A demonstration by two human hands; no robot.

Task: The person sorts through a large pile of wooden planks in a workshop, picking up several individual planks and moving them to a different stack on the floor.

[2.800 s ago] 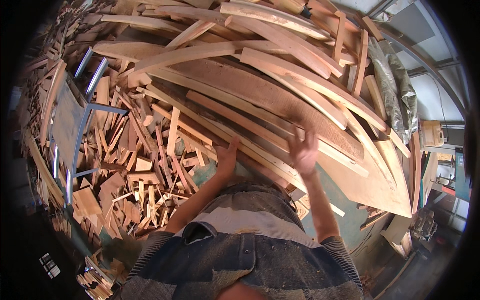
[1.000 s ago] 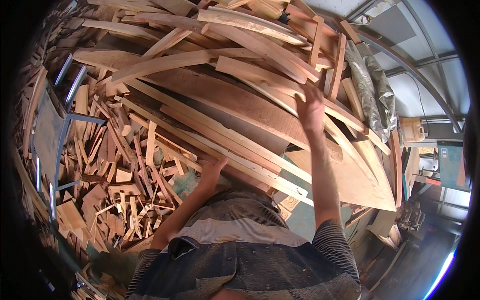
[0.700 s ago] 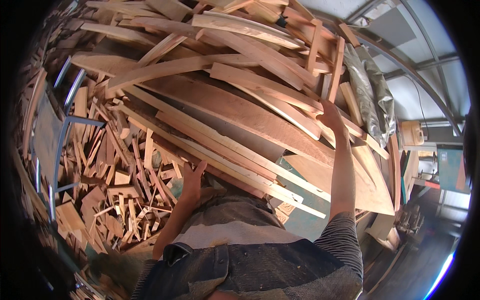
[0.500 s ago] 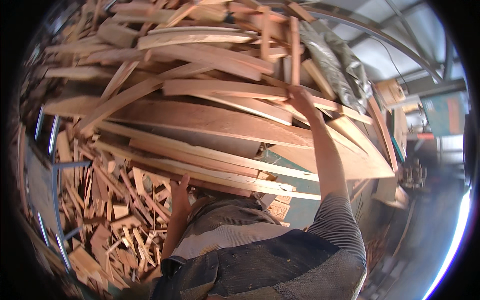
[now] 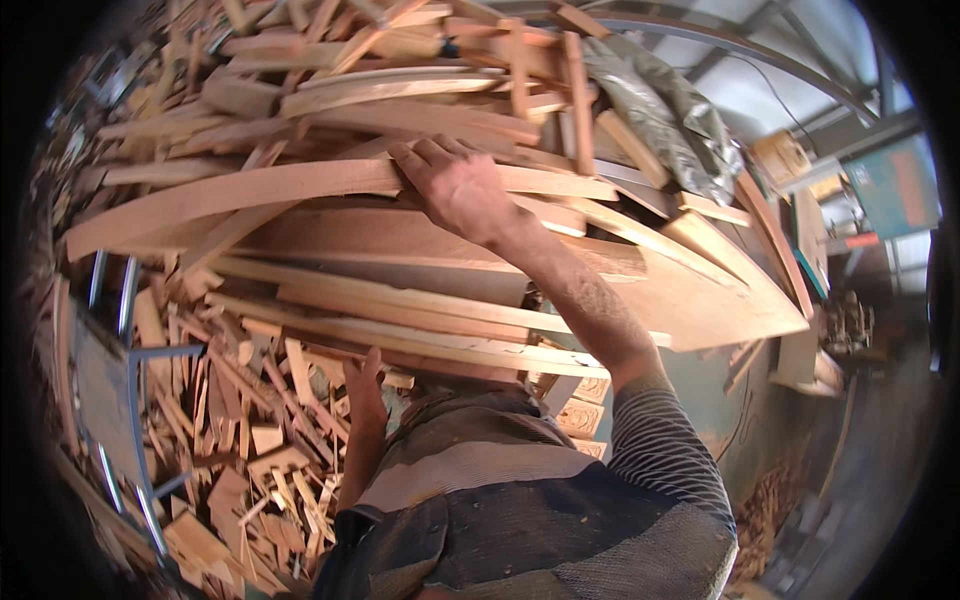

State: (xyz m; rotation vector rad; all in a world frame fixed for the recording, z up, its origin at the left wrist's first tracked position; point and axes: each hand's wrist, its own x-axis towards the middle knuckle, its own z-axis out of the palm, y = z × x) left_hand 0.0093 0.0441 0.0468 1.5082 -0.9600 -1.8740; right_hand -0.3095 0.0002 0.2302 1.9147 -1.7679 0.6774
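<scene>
Head view: what am I holding?
My right hand clasps the curved plank across the woodpile, right of its middle; my left hand's grip, I can't tell. I'd hold nearer centre for balance.

The curved plank at 10 o'clock is matt, fairly smooth wood; the offcuts around 8, rough wood. Metal tubes shine at 9. Toward 1, creased, glossy sheeting; at 6, a matt cloth shirt.
</scene>
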